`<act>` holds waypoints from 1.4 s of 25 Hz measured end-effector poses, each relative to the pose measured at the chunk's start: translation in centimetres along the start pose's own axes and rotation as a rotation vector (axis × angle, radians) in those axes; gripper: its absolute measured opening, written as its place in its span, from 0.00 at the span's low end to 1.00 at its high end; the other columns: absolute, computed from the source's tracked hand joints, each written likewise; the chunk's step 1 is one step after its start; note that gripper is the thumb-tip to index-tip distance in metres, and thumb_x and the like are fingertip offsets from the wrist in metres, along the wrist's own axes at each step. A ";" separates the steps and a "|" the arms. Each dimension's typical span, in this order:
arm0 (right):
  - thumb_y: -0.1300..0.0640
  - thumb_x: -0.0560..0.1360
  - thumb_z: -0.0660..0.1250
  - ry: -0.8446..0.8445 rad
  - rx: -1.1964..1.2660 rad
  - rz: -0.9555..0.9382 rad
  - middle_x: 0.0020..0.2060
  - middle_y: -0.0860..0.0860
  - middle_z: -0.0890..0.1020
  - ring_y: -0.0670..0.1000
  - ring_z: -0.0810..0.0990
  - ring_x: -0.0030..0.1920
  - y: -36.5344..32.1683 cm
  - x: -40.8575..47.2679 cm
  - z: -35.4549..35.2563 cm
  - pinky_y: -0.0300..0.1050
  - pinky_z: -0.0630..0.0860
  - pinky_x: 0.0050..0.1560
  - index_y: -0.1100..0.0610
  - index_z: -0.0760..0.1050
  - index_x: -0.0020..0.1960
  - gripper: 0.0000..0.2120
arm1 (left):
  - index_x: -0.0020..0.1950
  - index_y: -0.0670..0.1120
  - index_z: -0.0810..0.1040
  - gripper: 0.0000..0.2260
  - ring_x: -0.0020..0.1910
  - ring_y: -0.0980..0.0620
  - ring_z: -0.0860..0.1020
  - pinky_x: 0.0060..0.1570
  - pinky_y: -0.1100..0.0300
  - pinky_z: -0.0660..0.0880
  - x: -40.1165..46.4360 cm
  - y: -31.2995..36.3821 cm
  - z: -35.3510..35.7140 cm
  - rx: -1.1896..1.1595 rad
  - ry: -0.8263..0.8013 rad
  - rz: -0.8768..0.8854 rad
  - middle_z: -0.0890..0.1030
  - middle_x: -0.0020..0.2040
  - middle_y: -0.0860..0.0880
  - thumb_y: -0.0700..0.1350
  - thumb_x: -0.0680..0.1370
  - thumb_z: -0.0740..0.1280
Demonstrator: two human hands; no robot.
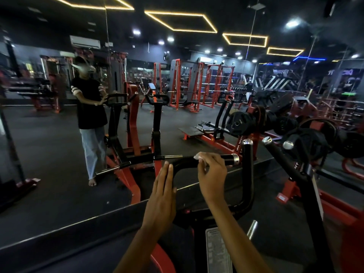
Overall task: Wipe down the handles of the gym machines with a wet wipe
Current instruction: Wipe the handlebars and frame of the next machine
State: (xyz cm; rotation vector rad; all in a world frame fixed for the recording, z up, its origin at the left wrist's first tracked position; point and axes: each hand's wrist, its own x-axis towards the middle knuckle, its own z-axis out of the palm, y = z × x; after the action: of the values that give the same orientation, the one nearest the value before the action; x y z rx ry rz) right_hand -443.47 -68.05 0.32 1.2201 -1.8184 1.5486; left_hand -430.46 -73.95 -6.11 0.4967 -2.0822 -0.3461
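- The right hand [212,174] pinches a white wet wipe [199,157] between thumb and curled fingers, pressing it on the horizontal black handle [226,159] of a red-framed gym machine.
- The left hand [162,196] is spread flat, fingers straight and together, its fingertips resting against the bend of the same black bar just left of the right hand.
- A chrome end cap [235,159] closes the handle just right of the right hand; the wipe sits at that hand's upper left edge.
- Beyond the right hand, an upright black grip [248,164] with a chrome top rises; farther right, two more chrome-capped bars slant upward.
- A white instruction label [217,251] lies on the machine below the right forearm.
- A wall mirror [59,144] ahead of both hands reflects a person [89,107] in a black top and light trousers standing barefoot at the machine.
- Black weight plates [241,123] hang on a rack up and right of the hands.
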 end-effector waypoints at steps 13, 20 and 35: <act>0.55 0.74 0.57 -0.253 -0.276 -0.530 0.51 0.52 0.79 0.49 0.74 0.53 -1.8 -1.3 1.0 0.35 0.71 0.56 0.59 0.79 0.52 0.15 | 0.75 0.60 0.37 0.26 0.76 0.58 0.46 0.67 0.46 0.68 -2.5 -0.1 0.9 -0.086 0.060 -0.028 0.40 0.77 0.59 0.52 0.81 0.47; 0.67 0.72 0.69 -0.113 -0.177 -0.082 0.43 0.53 0.77 0.50 0.76 0.46 0.9 1.3 -1.2 0.40 0.77 0.46 0.61 0.80 0.51 0.08 | 0.76 0.58 0.38 0.27 0.76 0.56 0.48 0.68 0.47 0.66 -2.3 -0.2 1.0 -0.050 0.073 -0.005 0.42 0.77 0.57 0.50 0.81 0.49; 0.65 0.75 0.64 -0.726 -0.305 -0.354 0.43 0.53 0.78 0.45 0.71 0.42 -5.0 4.0 2.0 0.34 0.67 0.42 0.61 0.78 0.47 0.04 | 0.77 0.51 0.40 0.26 0.77 0.50 0.49 0.64 0.44 0.70 -2.3 -0.5 1.0 -0.066 0.050 0.033 0.41 0.78 0.52 0.47 0.82 0.49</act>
State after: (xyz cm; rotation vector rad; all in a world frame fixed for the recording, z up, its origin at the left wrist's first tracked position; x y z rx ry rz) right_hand -440.94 -71.16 5.69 1.9679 -1.9887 0.6313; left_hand -430.09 -73.24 -8.55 0.4272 -2.0216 -0.3779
